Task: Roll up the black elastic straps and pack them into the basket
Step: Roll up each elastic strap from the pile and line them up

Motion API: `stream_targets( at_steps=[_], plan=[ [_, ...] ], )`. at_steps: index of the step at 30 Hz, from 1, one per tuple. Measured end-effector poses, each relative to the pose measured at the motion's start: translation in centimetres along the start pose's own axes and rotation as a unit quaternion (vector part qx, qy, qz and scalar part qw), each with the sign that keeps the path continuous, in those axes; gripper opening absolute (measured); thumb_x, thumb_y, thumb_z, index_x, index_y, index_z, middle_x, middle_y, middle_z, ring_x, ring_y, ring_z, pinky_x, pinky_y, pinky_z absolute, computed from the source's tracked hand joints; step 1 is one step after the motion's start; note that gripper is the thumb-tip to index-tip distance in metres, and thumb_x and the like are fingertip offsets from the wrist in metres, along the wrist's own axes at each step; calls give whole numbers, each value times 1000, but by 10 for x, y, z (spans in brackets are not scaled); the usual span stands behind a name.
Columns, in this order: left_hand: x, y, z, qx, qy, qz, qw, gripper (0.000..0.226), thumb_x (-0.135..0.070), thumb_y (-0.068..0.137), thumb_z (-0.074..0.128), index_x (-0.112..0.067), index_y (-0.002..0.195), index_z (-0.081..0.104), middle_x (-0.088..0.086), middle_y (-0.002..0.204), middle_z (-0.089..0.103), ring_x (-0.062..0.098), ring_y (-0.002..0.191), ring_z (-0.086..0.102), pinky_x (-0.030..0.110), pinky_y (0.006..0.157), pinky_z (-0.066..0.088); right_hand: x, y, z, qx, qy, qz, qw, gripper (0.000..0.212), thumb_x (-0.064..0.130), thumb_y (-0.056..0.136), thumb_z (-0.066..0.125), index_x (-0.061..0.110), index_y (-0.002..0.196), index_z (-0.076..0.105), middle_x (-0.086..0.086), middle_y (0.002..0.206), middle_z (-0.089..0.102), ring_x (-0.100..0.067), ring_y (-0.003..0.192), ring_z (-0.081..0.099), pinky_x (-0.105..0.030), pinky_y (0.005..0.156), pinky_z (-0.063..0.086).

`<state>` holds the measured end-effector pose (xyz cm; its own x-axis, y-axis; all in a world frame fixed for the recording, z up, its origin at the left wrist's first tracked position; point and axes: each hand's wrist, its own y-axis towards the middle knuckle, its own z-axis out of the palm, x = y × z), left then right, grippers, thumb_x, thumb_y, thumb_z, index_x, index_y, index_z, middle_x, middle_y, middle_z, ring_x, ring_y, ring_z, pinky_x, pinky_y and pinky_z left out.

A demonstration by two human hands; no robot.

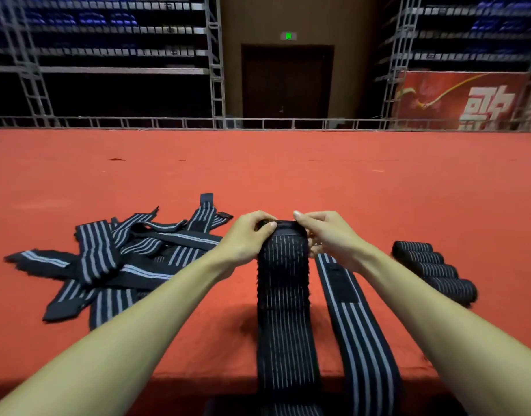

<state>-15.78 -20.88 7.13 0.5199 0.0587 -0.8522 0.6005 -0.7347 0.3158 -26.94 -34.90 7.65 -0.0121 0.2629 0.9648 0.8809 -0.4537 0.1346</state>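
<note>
A: Black elastic strap, thin pale stripes, lies in front of you on the red cloth surface. It runs from your hands back to the near edge and hangs over it.

B: Grip?

A: Your left hand and right hand both pinch the strap's far end. Thumbs and fingertips are clenched on the folded top edge, one hand at each side.

B: Rolled at all?

A: Just a small fold or first turn at the far end; your fingers hide how far it goes.

B: Other straps?

A: You've got a loose pile of straps to your left, crossed over each other, wider stripes. One flat strap lies just beside the held one on your right, also hanging off the near edge.

B: Finished ones?

A: A row of rolled straps sits side by side, touching, further to your right.
</note>
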Motion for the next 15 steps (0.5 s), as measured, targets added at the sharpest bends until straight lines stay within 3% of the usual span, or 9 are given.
stream_targets(
  at_steps=[2, 4, 7, 9, 15],
  plan=[
    [20, 13, 10, -18, -13, 9, 1000, 10, -17, 96, 54, -17, 102, 61, -3, 96, 64, 6, 87, 59, 19, 77, 48, -15, 13, 1, -20, 14, 12, 1000, 35, 39, 96, 53, 6, 86, 58, -3, 58, 43, -13, 45, 41, -24, 41, 42],
    [42, 25, 21, -34, -14, 6, 999, 9, -15, 95, 55, -15, 99, 63, -1, 96, 67, 10, 91, 60, 25, 84, 47, -31, 26, 1, -33, 13, 27, 999, 37, 40, 97, 51, 7, 82, 58, -3, 56, 44, -12, 43, 43, -23, 40, 42],
    [72, 37, 36, -62, -4, 21, 998, 9, -13, 93, 57, -15, 93, 66, -7, 87, 67, -3, 79, 60, 17, 77, 45, -58, 43, 5, -40, 2, 42, 998, 40, 41, 98, 48, 13, 72, 60, -6, 60, 49, -15, 49, 46, -22, 43, 42],
    [88, 44, 46, -77, -8, 29, 997, 10, -11, 93, 57, -15, 91, 65, -10, 83, 66, -11, 73, 57, 9, 73, 42, -79, 56, 9, -48, 14, 53, 997, 41, 43, 98, 47, 14, 77, 65, -10, 70, 55, -20, 61, 52, -25, 52, 44],
    [131, 56, 70, -87, -62, 11, 994, 16, -9, 94, 55, -23, 90, 61, -12, 88, 64, -12, 76, 56, 6, 73, 41, -130, 80, 22, -99, 104, 66, 987, 38, 35, 94, 58, 0, 85, 71, -14, 82, 70, -20, 74, 63, -31, 68, 47]
  ],
)
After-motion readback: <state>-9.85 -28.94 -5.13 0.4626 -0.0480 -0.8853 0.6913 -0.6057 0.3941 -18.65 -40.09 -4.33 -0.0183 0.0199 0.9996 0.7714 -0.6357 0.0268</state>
